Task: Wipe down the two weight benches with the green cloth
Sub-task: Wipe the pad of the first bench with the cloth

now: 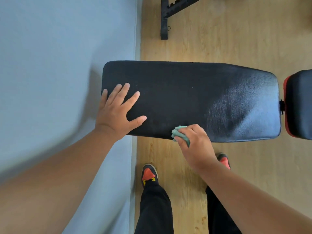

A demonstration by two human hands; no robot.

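The green cloth sits bunched in the right hand, just below the middle of the frame, at the near edge of the black bench pad. The fingers of that hand curl round the wad and hold it against the pad's lower rim. The cloth looks soft, light and limp; it will likely crumple rather than slide flat, so it probably handles best gripped as a wad under the palm, or spread open beneath flat fingers for wider strokes.

The left hand lies flat on the pad's left end, its fingers spread wide and holding nothing; it appears to brace the bench. The pad's covering is a grained, faintly glossy vinyl with a sheen toward the right of the frame, so it is probably firm and somewhat slick under the cloth.

The pad runs across the middle of the frame. Its left end overhangs a blue-grey wall or panel, leaving little room there, while wooden floor lies open above and below it. At the right edge a red-trimmed seat pad follows across a narrow gap with a hinge, where the cloth may catch. A black frame stands at the top centre, well apart. The person's shoes stand just below the pad's near edge.
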